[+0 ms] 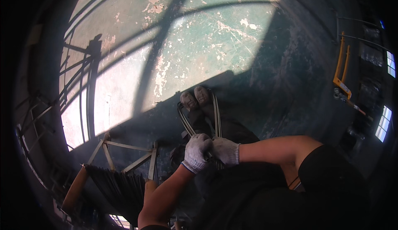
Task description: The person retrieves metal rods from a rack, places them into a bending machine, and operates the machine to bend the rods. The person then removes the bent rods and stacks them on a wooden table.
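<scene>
My left hand (196, 152), in a white knit glove, is closed in front of my body. Right beside it, my right hand (225, 150), gloved the same way, is closed too. Both grip a bundle of thin dark strips (217, 120). Two lengths of the bundle hang from the hands toward my shoes, one on each side of my lower legs. The strips have pale, shiny edges; I cannot tell their material. Exactly how the fingers wrap round them is hidden by the gloves and the dim light.
At lower left stands a metal frame (129, 146) with a dense row of dark strips (118, 190) hanging beside it. My brown shoes (195, 97) stand on a worn green floor (215, 43), partly sunlit. A yellow-handled piece of equipment (341, 80) is at far right.
</scene>
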{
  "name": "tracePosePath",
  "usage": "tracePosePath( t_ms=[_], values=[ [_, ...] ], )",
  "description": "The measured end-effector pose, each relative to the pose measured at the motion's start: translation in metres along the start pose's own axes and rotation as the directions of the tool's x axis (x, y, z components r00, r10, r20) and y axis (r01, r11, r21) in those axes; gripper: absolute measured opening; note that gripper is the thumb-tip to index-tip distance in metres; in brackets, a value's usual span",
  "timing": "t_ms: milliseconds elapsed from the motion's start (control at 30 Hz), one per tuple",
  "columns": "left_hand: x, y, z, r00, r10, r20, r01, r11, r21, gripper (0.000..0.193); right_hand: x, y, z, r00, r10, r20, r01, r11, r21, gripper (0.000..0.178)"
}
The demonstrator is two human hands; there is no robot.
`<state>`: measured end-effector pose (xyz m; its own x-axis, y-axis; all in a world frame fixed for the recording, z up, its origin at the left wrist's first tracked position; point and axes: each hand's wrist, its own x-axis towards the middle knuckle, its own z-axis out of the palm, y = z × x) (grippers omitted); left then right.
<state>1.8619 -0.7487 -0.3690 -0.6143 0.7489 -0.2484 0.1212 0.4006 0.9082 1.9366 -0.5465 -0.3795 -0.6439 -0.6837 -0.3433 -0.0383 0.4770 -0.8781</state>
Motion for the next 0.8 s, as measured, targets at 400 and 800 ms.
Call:
tracePosePath(
  t_ms=[400,800],
  values=[
    [-0.012,0.008,0.032,0.985,-0.114,0.126,0.104,0.991,0.079,0.033,-0.023,-0.007,0.054,0.989,-0.06,-0.137,0.065,0.997,0.037,0.034],
    [-0.086,-0.006,-0.028,0.772,-0.373,-0.514,0.316,0.928,-0.199,0.015,-0.059,0.012,-0.07,0.736,0.181,-0.653,0.053,0.945,0.322,0.021]
  ],
)
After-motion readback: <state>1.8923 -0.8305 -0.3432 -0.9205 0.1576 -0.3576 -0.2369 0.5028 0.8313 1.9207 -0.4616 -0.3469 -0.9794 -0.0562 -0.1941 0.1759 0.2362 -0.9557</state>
